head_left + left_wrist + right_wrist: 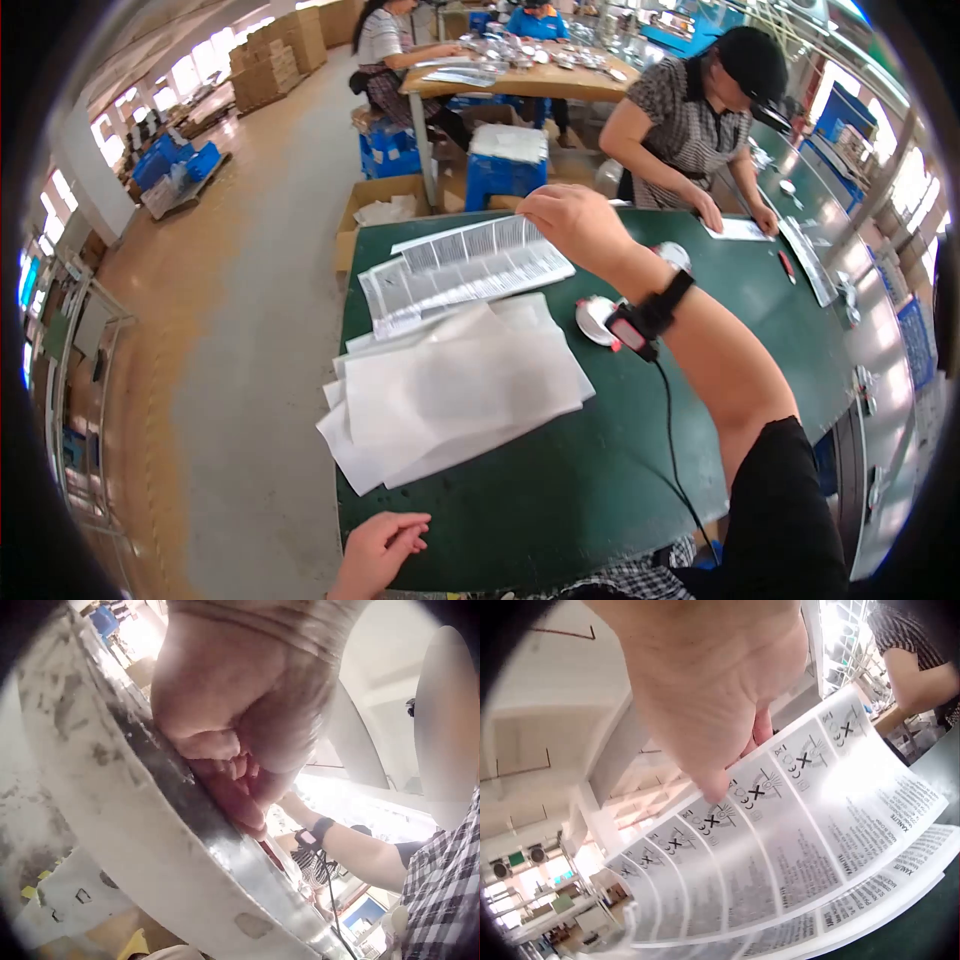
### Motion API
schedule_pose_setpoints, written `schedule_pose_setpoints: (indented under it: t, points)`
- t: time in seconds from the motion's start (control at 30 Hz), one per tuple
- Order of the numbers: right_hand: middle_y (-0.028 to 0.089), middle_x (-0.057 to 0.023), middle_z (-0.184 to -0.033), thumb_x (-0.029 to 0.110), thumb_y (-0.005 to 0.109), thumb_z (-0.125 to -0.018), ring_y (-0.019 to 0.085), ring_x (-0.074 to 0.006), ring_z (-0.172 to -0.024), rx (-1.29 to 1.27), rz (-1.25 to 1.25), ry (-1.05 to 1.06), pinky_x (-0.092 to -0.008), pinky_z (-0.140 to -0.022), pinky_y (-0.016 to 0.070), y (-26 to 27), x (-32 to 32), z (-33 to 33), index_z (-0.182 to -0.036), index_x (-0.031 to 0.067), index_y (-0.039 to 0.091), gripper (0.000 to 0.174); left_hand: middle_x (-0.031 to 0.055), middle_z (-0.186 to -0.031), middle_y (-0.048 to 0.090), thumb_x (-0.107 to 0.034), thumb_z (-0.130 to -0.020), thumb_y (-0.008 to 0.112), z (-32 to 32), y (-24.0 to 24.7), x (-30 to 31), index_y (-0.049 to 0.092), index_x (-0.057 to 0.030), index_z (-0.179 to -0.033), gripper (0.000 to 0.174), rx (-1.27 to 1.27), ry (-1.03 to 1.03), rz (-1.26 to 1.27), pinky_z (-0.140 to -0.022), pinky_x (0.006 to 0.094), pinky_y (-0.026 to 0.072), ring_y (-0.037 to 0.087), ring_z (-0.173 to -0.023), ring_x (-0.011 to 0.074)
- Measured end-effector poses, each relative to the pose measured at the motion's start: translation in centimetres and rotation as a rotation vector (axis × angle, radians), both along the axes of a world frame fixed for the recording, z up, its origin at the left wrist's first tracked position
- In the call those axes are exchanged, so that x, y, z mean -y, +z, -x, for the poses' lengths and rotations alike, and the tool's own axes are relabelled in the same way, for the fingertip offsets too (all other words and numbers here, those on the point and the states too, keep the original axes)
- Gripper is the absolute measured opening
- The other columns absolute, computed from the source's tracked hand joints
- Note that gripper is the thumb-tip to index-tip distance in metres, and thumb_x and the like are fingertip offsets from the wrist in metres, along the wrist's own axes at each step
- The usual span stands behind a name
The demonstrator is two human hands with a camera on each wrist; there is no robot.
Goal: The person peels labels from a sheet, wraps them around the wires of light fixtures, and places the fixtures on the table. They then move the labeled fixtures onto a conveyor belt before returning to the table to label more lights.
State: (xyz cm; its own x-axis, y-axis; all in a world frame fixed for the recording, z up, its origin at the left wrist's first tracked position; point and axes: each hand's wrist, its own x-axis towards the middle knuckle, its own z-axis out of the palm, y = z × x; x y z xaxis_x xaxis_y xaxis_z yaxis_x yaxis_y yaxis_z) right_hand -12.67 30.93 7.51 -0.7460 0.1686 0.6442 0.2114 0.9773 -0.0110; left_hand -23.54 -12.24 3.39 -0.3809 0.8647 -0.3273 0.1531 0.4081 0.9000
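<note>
My right hand [578, 228] reaches to the far side of the green table and pinches the upper edge of a printed label sheet [780, 825]. That sheet is lifted and curved, over more printed sheets [400, 315]. Thumb and fingers meet at its edge in the right wrist view. A loose pile of blank white sheets [450, 390] lies nearer me. My left hand [380, 550] rests by the near left table edge, fingers loosely bent and holding nothing; in the left wrist view the hand [240, 727] lies at the table's rim [150, 817].
Right of the sheets are a round white and silver part [597, 320] and another round part [672, 257]. A cable [672, 440] hangs from my right wrist. Across the table a person [700, 130] handles a white strip [738, 229]. A red pen-like item [787, 267] lies nearby.
</note>
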Motion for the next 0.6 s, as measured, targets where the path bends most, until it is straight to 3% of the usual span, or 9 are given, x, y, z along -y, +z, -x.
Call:
schedule_pose_setpoints:
  t: [0.13,0.2,0.23,0.27,0.33,0.4,0.53,0.57,0.6]
  points:
    - [0.064,-0.0105,-0.101,0.009,0.062,-0.076,0.062,-0.0283,-0.096,0.011,-0.127,-0.054,-0.0391,-0.076,0.0497,2.0,10.8,-11.2,-0.096,0.006,0.061,0.02,0.0096,-0.091,0.063,-0.002,-0.086,0.062,0.4,-3.5,1.2,0.063,0.0003,-0.111,0.025,0.054,-0.038,-0.024,-0.07,0.0247,0.0509,0.065,-0.083,0.0142]
    - [0.062,-0.0128,-0.111,0.009,0.063,-0.076,0.061,-0.0298,-0.104,0.139,-0.067,-0.047,-0.0393,-0.079,0.0501,-1.1,16.1,-17.0,-0.096,0.006,0.06,0.02,0.0092,-0.099,0.062,0.0,-0.085,0.063,-0.6,-3.2,1.2,0.061,0.0013,-0.114,0.029,-0.157,-0.041,-0.141,-0.069,0.024,0.0512,0.063,-0.089,0.0125]
    - [0.061,-0.0134,-0.114,0.009,0.063,-0.076,0.06,-0.031,-0.108,0.209,0.004,-0.057,-0.0398,-0.083,0.0497,-2.8,18.8,-19.2,-0.096,0.0056,0.059,0.021,0.0121,-0.116,0.057,-0.006,-0.081,0.07,-1.0,-2.8,1.3,0.055,-0.0019,-0.124,0.046,-0.206,-0.108,-0.167,-0.081,0.0306,0.0511,0.06,-0.103,0.0193]
    - [0.06,-0.014,-0.117,0.009,0.063,-0.076,0.058,-0.0322,-0.111,0.277,0.078,-0.064,-0.0402,-0.086,0.0493,-4.1,21.3,-21.2,-0.097,0.0052,0.058,0.022,0.0121,-0.116,0.057,-0.006,-0.081,0.07,-1.9,-2.1,1.1,0.055,-0.0019,-0.124,0.046,-0.198,-0.127,-0.15,-0.081,0.0306,0.0511,0.06,-0.103,0.0193]
    - [0.06,-0.0139,-0.118,0.01,0.064,-0.076,0.056,-0.0343,-0.115,0.365,0.263,-0.085,-0.0417,-0.092,0.0479,-5.9,25.0,-24.3,-0.099,0.0037,0.056,0.025,0.0133,-0.13,0.049,-0.016,-0.074,0.078,-4.2,-0.9,0.2,0.051,-0.0065,-0.13,0.062,-0.626,-0.279,-0.305,-0.097,0.0392,0.043,0.049,-0.12,0.0295]
    - [0.06,-0.0131,-0.12,0.009,0.064,-0.076,0.055,-0.0335,-0.116,0.377,0.317,-0.097,-0.0425,-0.094,0.0467,-6.6,27.1,-26.2,-0.1,0.0038,0.055,0.027,0.0125,-0.14,0.041,-0.024,-0.068,0.082,-6.4,-1.0,-0.5,0.046,-0.0101,-0.135,0.078,-0.715,-0.481,-0.298,-0.108,0.0453,0.0295,0.037,-0.131,0.0339]
    - [0.06,-0.0126,-0.121,0.007,0.064,-0.077,0.056,-0.0293,-0.116,0.242,0.425,-0.077,-0.0415,-0.095,0.0467,-6.6,28.7,-27.6,-0.1,0.0048,0.055,0.026,0.0113,-0.143,0.04,-0.023,-0.062,0.084,-9.7,-1.8,-2.2,0.046,-0.01,-0.135,0.083,-0.875,-0.738,-0.414,-0.111,0.0478,0.0272,0.037,-0.133,0.032]
    - [0.06,-0.0124,-0.121,0.007,0.064,-0.077,0.056,-0.0289,-0.117,0.224,0.433,-0.032,-0.0412,-0.095,0.0465,-6.4,28.8,-28.0,-0.1,0.0047,0.055,0.024,0.009,-0.134,0.051,-0.013,-0.067,0.078,-10.9,-1.2,-2.6,0.055,-0.0102,-0.127,0.064,-0.795,-0.691,-0.419,-0.11,0.0481,0.0277,0.043,-0.129,0.0292]
    - [0.06,-0.0123,-0.121,0.008,0.063,-0.078,0.056,-0.0285,-0.117,0.207,0.441,0.013,-0.0408,-0.096,0.0463,-6.3,28.7,-28.6,-0.099,0.0047,0.055,0.023,0.009,-0.134,0.051,-0.013,-0.067,0.078,-11.2,-1.2,-2.9,0.055,-0.0102,-0.127,0.064,-0.799,-0.699,-0.416,-0.11,0.0481,0.0277,0.043,-0.129,0.0292]
